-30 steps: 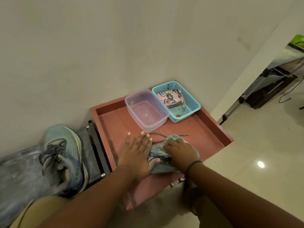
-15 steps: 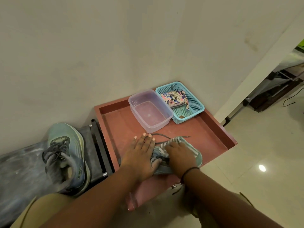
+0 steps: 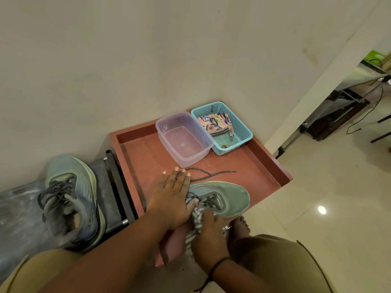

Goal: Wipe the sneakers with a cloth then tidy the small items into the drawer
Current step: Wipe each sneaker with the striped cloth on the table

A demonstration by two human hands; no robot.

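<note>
- The sneaker (image 3: 222, 197) being wiped is lying just below the middle of the frame, on the near edge of the red tray-like drawer (image 3: 273, 172), toe pointing to the right and its dark laces (image 3: 209, 176) trailing loose across the red floor above it.
- It is looking light and soft in the upper, stiffer along the pale sole, so it is likely sliding under a rub unless pinned; the heel collar and the sole edge are seeming the firmest places to take hold.
- The left hand (image 3: 171, 199) is lying flat over the heel end with fingers straight and spread, the thumb tucked at the lacing, pressing the shoe down rather than gripping it.
- The right hand (image 3: 209, 240) is bunching the striped cloth (image 3: 195, 220) against the shoe's near side; the cloth is limp and crumpling easily, and is best kept wadded in the palm.
- How tightly those fingers are closing is hard to judge from this angle, though they are appearing curled round the fabric.
- The second sneaker (image 3: 72, 199) is sitting at the left of the frame on a dark metal rack (image 3: 115, 187), well apart from the first.
- At the upper end of the drawer a clear plastic tub (image 3: 184, 138) is standing, touching a teal basket (image 3: 243, 132) that is holding a floral pouch (image 3: 213, 122) and a few small bits.
- A bare foot (image 3: 240, 226) is showing on the pale tiled floor (image 3: 330, 208) at the lower right.
</note>
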